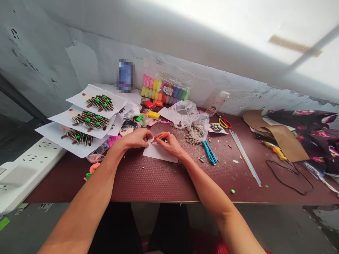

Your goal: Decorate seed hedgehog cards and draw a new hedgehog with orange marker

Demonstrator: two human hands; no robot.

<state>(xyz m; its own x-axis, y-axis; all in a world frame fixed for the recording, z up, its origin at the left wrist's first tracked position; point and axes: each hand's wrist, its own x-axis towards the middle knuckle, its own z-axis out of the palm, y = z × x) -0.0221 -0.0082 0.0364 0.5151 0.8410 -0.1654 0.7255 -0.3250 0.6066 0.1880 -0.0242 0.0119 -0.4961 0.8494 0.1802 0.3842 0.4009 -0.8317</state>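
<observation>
One orange pen (162,135) is gripped by the right hand (170,144) over white paper (159,153), while the left hand (138,138), loosely curled, rests at the paper's left edge.

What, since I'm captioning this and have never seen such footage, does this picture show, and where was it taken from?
There is no machine here, just a person's bare hands, seen by one camera worn on the head, looking forward and down. The right hand holds an orange pen over a white sheet; the left hand is at the sheet's far left side. On the dark red tabletop, left, are white cards bearing striped seeds and green dots. Loose seeds lie right of the hands, near a blue cutter. Further right are scissors and clear rods.
</observation>
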